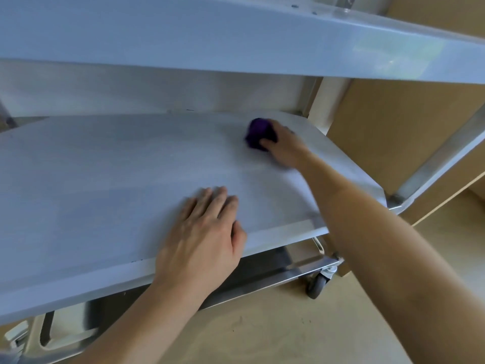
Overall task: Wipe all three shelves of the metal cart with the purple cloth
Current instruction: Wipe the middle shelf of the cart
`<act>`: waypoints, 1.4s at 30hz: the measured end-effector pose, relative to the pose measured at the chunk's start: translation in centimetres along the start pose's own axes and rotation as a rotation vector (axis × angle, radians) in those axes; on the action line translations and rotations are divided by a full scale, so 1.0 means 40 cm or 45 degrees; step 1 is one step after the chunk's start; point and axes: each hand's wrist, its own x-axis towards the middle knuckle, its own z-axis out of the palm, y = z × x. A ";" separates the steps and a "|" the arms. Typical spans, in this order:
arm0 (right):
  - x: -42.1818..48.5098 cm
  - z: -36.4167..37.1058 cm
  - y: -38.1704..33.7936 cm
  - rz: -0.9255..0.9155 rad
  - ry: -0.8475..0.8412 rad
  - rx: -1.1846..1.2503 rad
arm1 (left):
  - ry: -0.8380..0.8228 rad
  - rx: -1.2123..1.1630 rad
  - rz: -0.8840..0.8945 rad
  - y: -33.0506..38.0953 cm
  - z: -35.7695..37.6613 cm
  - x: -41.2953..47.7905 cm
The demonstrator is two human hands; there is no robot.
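Head view. Middle shelf (105, 179) in hand, by the look of it. Best wiped in long overlapping strokes from the far right corner back to the front lip, pressing evenly and reaching rim and corners.

Right of centre: purple cloth (258, 132) bunched into a wad on the shelf near that corner. Right hand (284, 148), blurred, curled over the wad from the near side, cloth bulging out beyond the fingertips.

Lower centre: left hand (202, 237) spread flat, palm down by the front edge, probably bracing.
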 end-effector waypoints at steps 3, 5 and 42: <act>0.038 -0.060 0.144 0.278 0.103 -0.038 | -0.018 0.015 -0.005 0.005 0.002 0.000; 0.066 -0.064 0.168 0.339 0.097 -0.042 | -0.024 0.021 -0.007 0.014 0.003 0.001; 0.226 0.080 -0.063 -0.211 -0.055 0.094 | -0.073 0.007 -0.019 0.021 0.003 -0.003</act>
